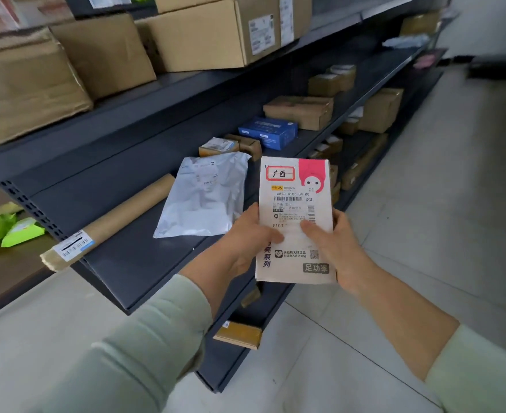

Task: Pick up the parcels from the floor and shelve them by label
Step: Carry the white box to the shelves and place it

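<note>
I hold a flat white parcel box (295, 186) upright in front of me, its label facing me, with a red-framed handwritten tag and a pink corner. My left hand (247, 242) grips its left edge, thumb on the front. My right hand (333, 244) grips its right edge, thumb pressed on the label. The box hovers over the front edge of the dark grey middle shelf (132, 260).
On that shelf lie a cardboard tube (108, 225), a grey plastic mailer (207, 195), a blue box (269, 132) and several small cartons. Large cartons (204, 34) fill the upper shelf. More parcels sit on lower shelves. Green packets (4, 231) lie at the left. Tiled floor (442, 222) stretches right.
</note>
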